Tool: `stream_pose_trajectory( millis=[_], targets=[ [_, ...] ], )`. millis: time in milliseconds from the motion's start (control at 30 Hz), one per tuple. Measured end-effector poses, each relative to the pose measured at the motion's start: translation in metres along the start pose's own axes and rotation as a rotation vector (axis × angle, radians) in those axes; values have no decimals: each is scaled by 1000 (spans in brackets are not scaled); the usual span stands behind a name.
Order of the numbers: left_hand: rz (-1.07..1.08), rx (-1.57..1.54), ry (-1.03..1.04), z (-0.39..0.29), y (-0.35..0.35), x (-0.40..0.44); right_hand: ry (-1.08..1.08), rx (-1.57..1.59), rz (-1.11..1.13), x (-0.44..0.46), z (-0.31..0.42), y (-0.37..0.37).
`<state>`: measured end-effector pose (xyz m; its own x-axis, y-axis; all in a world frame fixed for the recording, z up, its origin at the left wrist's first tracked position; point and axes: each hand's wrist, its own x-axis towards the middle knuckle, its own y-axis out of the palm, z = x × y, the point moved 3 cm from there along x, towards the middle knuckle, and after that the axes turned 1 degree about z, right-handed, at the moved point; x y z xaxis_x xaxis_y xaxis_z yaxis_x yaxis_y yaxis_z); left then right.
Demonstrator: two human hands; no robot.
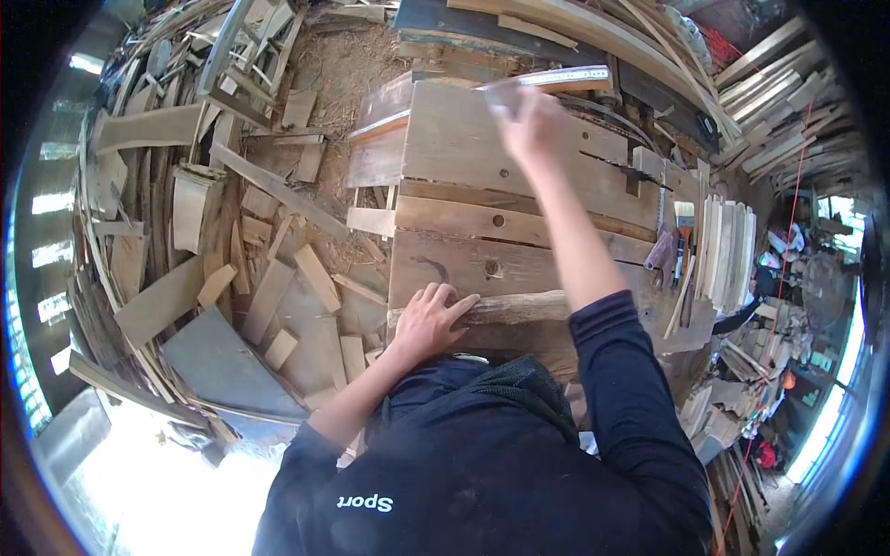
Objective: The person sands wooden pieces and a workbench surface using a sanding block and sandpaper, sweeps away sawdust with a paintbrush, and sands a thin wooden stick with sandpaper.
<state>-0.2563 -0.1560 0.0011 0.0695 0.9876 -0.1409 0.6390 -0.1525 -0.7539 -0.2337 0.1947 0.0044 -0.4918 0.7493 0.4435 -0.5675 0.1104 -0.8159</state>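
Note:
My left hand lies over the left end of a rough-edged wooden strip, on the near side of the workbench. Its fingers bend over the strip and press on it. Stretched out over the far side of the bench, my right hand is closed around a dark, flat thing smeared by motion, whose kind I cannot make out. Just beyond that hand lies a pale, marked straight strip like a ruler.
Wood offcuts and a grey sheet cover the floor at left. On the bench's right side are a brush, a purple cloth-like item and a stack of pale slats. Long boards lie beyond the bench.

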Motion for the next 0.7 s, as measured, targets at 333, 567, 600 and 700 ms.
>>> stream_pose_trajectory(
  millis=[333,567,600,700],
  targets=[
    [-102,-109,68,-2,-17,17,-89,391,237,-115,131,-7],
    [-174,-410,-164,2,-46,51,727,1048,164,-163,34,-82],
    [-169,-441,-110,-4,-46,56,767,1116,150,-170,29,-90],
    [-176,-460,88,-31,-43,73,858,1255,135,-194,31,-108]
  ],
)
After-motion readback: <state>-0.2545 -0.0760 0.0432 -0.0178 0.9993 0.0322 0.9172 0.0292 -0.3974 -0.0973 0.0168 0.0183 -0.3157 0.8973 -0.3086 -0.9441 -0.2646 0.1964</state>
